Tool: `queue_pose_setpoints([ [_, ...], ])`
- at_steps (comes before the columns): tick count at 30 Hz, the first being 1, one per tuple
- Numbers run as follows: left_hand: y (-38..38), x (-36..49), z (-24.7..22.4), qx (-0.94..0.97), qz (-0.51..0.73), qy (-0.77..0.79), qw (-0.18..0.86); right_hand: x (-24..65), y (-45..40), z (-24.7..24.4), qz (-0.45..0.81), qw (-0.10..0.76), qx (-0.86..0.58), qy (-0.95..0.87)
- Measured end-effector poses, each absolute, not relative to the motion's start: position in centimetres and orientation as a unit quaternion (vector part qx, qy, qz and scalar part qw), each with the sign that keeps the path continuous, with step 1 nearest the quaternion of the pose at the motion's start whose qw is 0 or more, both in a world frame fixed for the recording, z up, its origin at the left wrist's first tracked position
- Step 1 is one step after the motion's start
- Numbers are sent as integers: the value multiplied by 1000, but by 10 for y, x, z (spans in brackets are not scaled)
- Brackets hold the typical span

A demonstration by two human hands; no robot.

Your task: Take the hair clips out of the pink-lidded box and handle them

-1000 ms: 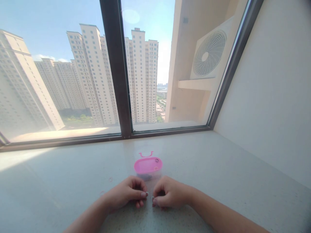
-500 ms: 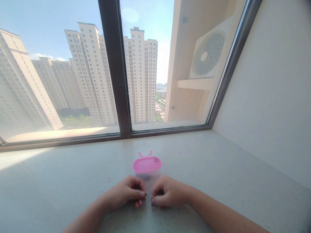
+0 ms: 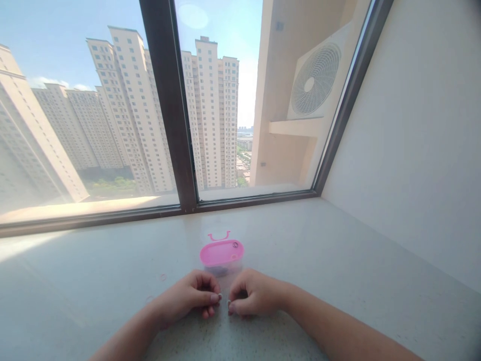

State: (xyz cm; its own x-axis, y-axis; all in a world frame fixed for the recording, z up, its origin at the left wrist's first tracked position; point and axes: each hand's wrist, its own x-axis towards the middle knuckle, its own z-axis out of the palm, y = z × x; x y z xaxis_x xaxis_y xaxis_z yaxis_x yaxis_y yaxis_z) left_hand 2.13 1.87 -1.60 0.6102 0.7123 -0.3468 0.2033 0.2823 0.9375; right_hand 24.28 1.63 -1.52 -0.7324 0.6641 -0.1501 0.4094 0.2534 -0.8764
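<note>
near a pink-lidded box, left hand, right hand, fingers pinching tiny bits

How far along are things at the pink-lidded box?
Done: the pink-lidded box looks shut, with dark bits inside and a ring on its lid. In hand: the left hand and right hand each pinch a small pale bit. Left: two rings lie loose on the window sill.
</note>
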Motion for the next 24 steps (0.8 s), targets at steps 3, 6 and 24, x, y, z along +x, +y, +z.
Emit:
queue_pose_setpoints([
  [3,19,21,-16,568,186,400,695,243,17,-16,502,128,-343,-783],
  [6,18,21,-16,568,188,398,695,244,17,-18,502,131,-338,-785],
  [24,20,21,-20,568,193,397,694,243,16,-18,505,130,-346,-780],
])
